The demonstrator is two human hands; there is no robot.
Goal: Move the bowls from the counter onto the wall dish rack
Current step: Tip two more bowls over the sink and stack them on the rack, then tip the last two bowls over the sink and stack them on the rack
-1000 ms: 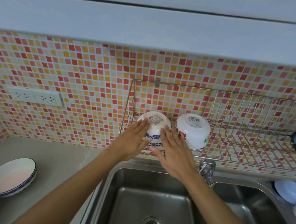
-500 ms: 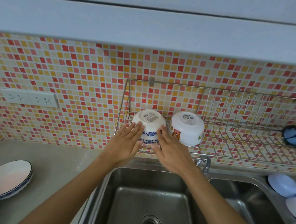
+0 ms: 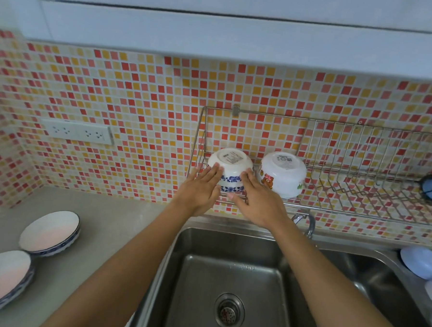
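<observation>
Blue-patterned bowl (image 3: 230,169) sits upside-down, base up and tilted toward the camera, at the left end of the wall dish rack (image 3: 374,169), centre of frame. A 2nd bowl, the cartoon-print bowl (image 3: 283,175), is inverted the same way just beside it to the right; contact between the two cannot be confirmed from this angle. Left hand (image 3: 200,189) lies flat against the bowl's left flank, fingers straight and close together. Right hand (image 3: 255,199) mirrors it on the right flank, fingers extended, thumb low near the rim. Neither hand curls round the bowl; both press or steady it w/ open palms. Key relation: the bowl lies directly fwd of and between both palms, equally near each, rim down on the rack wires. Judgement: seating step appears near complete; release needs both hands to draw back toward the sink (image 3: 228,284) w/o dragging the bowl off the front rail. Two blue-rimmed bowls (image 3: 50,233) wait on the counter (image 3: 111,223), lower left of frame, nearer the left hand.
</observation>
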